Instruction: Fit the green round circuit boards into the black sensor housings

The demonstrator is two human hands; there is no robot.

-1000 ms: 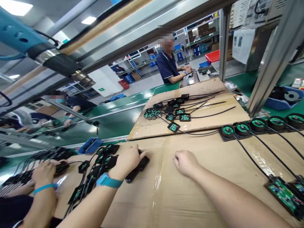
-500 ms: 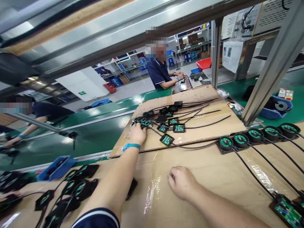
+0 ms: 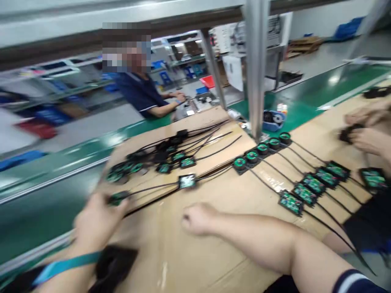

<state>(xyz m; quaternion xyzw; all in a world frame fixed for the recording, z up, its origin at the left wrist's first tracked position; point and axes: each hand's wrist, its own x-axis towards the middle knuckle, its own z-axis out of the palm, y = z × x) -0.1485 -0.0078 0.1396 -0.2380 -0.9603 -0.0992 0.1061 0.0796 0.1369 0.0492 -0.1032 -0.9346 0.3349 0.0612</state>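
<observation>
Both hands (image 3: 97,219), one disc (image 3: 118,198) in left, five discs (image 3: 263,149) aligned

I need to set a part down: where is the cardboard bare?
The cardboard is bare between the blurred black part near the left hand and the right forearm, and again between the right hand and the row of round parts. It is crowded on the raised sheet, under a cluster of boards, and along the row of green boards.

no lettering, number or sign I can read from here, dark marks on the pale equipment (image 3: 271,30) at the back just a blur, the green circuit boards (image 3: 304,193) too smeared for any print to show
</observation>
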